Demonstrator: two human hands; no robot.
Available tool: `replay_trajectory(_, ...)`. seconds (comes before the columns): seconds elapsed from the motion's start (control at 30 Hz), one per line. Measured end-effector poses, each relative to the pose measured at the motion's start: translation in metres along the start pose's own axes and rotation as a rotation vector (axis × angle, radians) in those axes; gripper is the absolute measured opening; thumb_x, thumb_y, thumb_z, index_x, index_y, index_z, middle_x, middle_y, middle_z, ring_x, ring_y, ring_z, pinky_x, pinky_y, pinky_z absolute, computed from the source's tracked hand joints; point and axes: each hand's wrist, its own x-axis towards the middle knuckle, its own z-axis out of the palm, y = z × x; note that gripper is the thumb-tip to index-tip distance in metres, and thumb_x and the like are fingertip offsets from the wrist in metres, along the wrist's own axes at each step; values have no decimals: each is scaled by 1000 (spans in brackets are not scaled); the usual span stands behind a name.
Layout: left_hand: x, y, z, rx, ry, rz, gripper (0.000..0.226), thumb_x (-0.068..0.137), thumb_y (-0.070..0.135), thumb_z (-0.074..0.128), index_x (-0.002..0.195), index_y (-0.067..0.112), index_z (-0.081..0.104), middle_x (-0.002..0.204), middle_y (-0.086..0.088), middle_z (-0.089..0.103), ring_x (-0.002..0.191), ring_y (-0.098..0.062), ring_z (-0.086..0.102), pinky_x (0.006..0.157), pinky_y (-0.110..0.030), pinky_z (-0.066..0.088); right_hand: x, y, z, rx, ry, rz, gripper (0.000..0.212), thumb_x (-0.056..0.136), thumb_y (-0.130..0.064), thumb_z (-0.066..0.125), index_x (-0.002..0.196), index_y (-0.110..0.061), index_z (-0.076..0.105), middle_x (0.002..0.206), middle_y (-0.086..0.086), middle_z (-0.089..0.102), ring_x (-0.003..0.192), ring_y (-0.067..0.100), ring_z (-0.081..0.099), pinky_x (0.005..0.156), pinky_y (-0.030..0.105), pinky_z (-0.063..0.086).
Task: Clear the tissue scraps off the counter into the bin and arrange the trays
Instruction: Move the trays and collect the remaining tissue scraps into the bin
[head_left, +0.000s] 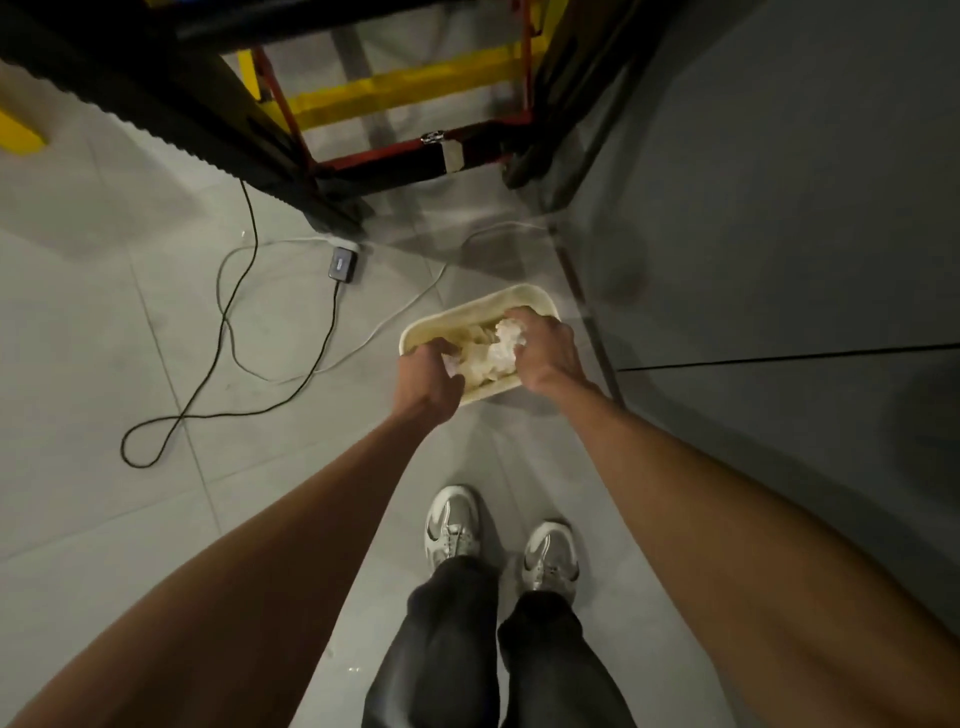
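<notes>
Head view: the right hand (545, 353) is curled round a crumpled white tissue wad (501, 345) and the left hand (428, 376) pinches its other end. Both hands sit low over the cream rectangular plastic bin (467, 312) on the grey tiled floor (156, 322), likely so nothing spills. The arms reach down nearly straight.

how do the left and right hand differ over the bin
Place: the left hand sits at the near left rim of the bin; the right hand is at its far right side.
Load: the right hand grips a large white tissue wad in plain view; the left hand shows only a small scrap at its curled fingers.
Shared: both are bare, fingers curled, over the bin.
</notes>
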Motion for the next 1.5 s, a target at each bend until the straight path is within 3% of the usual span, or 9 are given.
replay_trajectory(0.13,-6,11,-9,93,-88,49,62,90,20,75,147,12,53,134,-18,65,128,-36,57,101,-34,45,-9,-13,-16,-40,33,-13,67,96,-1,51,157,-27,46,155,10,51,142,32,49,116,38,44)
replay_trajectory(0.6,-201,104,-165,286,77,419,59,98,22,67,152,18,44,148,-13,54,131,-36,54,109,-48,47,-258,-64,-179,256,353,-230,51,102,-18,65,150,-25,50,153,0,56,137,19,57,111,40,51)
replay_trajectory(0.67,-248,120,-182,301,91,466,59,99,23,66,153,18,43,149,-11,53,133,-35,52,110,-46,45,-314,-64,-203,294,381,-229,50,104,-22,63,151,-30,47,156,-4,52,142,15,52,115,36,49)
replay_trajectory(0.77,-321,142,-196,302,116,530,57,101,27,64,153,22,43,150,-7,53,134,-32,52,107,-44,45,-403,-61,-234,323,460,-207,47,107,-27,59,152,-32,48,159,-9,47,147,9,43,116,11,31)
replay_trajectory(0.83,-374,155,-199,289,128,600,56,101,30,63,152,25,43,149,-4,54,133,-29,52,106,-43,46,-465,-54,-252,353,505,-195,46,108,-31,57,153,-34,47,161,-12,45,148,6,40,113,9,27)
replay_trajectory(0.93,-454,174,-194,262,142,689,54,100,30,64,150,28,44,146,-1,55,130,-27,53,106,-43,47,-556,-36,-271,377,590,-192,46,109,-35,54,154,-37,45,164,-13,41,151,5,37,118,23,33)
replay_trajectory(1.13,-614,212,-154,222,88,869,50,101,35,61,148,30,46,141,-1,59,131,-26,52,107,-47,47,-727,32,-286,371,828,-136,45,109,-36,56,153,-28,49,162,-8,44,151,6,39,122,23,32)
replay_trajectory(1.37,-747,247,-80,305,-39,1093,51,101,31,63,149,23,48,144,-6,58,128,-31,57,106,-43,44,-889,144,-270,381,1058,105,41,107,-34,60,146,-23,56,150,-1,57,141,17,51,118,21,31)
replay_trajectory(1.5,-803,278,-28,318,-157,1231,51,98,23,68,146,21,51,138,-9,62,124,-33,60,107,-40,44,-965,212,-258,405,1155,270,39,106,-32,63,144,-22,59,147,2,60,138,23,55,117,33,41)
